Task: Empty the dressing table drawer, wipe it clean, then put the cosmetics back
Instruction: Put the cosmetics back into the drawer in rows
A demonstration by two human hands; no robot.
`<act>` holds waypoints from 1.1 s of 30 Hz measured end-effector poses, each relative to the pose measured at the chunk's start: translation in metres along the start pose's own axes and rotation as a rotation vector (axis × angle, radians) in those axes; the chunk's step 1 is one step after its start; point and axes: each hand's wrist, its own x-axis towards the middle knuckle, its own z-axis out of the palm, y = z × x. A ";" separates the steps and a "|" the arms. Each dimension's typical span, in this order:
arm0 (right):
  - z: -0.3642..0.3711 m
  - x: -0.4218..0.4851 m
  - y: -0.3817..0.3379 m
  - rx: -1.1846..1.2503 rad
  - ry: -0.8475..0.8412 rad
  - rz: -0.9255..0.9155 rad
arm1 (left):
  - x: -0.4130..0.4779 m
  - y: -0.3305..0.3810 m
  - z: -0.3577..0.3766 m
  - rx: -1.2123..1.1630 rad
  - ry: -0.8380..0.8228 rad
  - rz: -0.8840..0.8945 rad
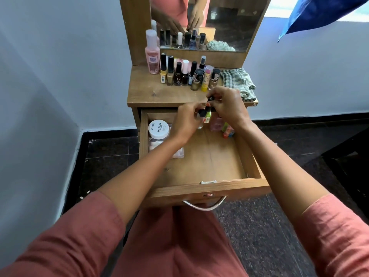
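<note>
The wooden drawer (201,166) is pulled out, its floor mostly bare. A white nail polish remover jar (159,129) and a clear packet (175,152) lie at its back left; small pink, green and orange bottles (223,126) stand at the back right. My left hand (187,120) is closed on a black-capped bottle over the drawer's back edge. My right hand (227,104) grips a black-capped bottle up top and a light green bottle (207,116) below. Several nail polish bottles (187,74) stand in a row on the table top (147,90).
A tall pink bottle (152,54) stands at the top's back left. A green checked cloth (237,82) lies at the right of the top. The mirror (229,23) stands behind. A metal handle (204,204) hangs from the drawer front, above my lap.
</note>
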 end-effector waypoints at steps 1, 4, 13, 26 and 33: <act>0.001 -0.001 0.004 -0.004 -0.003 0.021 | -0.002 -0.001 0.008 0.002 -0.019 -0.018; 0.004 -0.001 0.016 -0.038 -0.017 0.047 | -0.010 -0.003 0.030 -0.024 -0.072 -0.055; 0.017 0.001 0.030 -0.109 -0.122 0.055 | -0.021 -0.006 0.069 -0.052 -0.130 -0.073; 0.032 0.002 0.053 -0.405 -0.244 0.008 | -0.010 -0.009 0.083 0.036 -0.120 -0.098; 0.038 -0.001 0.059 -0.553 -0.274 -0.001 | -0.011 -0.021 0.074 -0.026 -0.049 -0.078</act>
